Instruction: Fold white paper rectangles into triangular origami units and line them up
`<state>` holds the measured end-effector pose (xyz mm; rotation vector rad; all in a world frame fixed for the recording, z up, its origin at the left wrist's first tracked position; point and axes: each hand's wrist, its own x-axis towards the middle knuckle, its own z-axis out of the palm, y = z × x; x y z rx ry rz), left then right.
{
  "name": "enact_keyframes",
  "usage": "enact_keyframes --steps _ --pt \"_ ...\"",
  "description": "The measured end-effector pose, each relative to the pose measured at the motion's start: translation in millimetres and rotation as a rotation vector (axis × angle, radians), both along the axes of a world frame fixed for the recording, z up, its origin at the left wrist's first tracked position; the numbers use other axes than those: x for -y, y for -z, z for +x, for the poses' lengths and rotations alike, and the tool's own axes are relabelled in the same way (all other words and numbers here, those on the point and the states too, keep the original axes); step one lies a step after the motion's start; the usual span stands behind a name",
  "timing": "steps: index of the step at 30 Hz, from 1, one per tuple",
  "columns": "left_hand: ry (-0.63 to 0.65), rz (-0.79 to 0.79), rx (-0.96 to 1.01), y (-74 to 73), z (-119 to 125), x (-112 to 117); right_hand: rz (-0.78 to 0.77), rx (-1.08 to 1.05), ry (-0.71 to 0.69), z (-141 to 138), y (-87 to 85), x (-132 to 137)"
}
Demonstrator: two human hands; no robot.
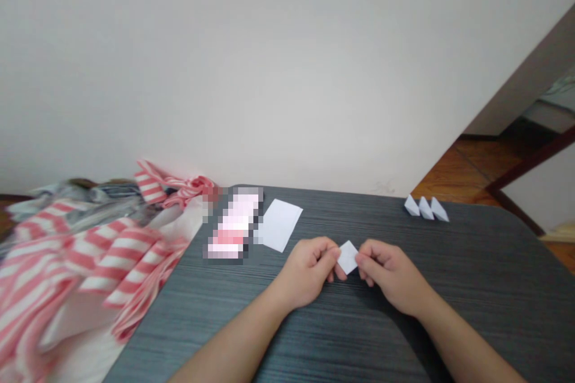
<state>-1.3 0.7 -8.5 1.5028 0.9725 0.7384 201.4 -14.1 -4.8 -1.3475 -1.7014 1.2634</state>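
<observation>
Between my two hands is a small diamond-shaped piece of folded white paper (pixel 348 258), held up just above the dark table. My left hand (pixel 312 269) pinches its left corner between thumb and fingers. The opposite corner is gripped the same way by my right hand (pixel 387 272). Beyond my left hand lie flat sheets of white paper (pixel 281 225). Three small folded paper boats (pixel 426 208) stand in a row near the table's far right edge.
A pixelated flat object (pixel 236 224) lies left of the paper sheets on the dark wood-grained table (pixel 215 305). Red-and-white striped cloth (pixel 112 263) is heaped beyond the left edge. A pale wall (pixel 287 72) rises behind; wooden floor (pixel 453 170) shows at right.
</observation>
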Motion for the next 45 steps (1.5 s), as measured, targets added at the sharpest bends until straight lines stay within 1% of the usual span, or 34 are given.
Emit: enact_keyframes --steps 10,18,25,33,41,45 --pt "-0.028 -0.025 0.061 0.5 0.9 -0.9 0.015 -0.026 0.024 1.7 0.0 -0.3" --pt "-0.026 -0.037 0.063 -4.2 0.3 -0.1 -0.010 -0.055 0.019 0.5 2.7 -0.3" --pt "-0.037 -0.010 0.072 -0.8 1.1 -0.4 0.010 -0.040 0.021 0.5 -0.3 -0.1" --pt "-0.068 0.002 0.042 -4.1 0.2 0.4 -0.005 -0.050 0.045 0.5 5.3 -2.1" --pt "-0.055 -0.006 0.076 -0.6 0.4 -0.3 0.040 -0.010 0.018 -0.3 -0.5 0.4" --pt "-0.030 -0.012 0.102 -1.8 1.4 0.1 0.042 -0.011 0.020 -1.9 -1.2 1.3"
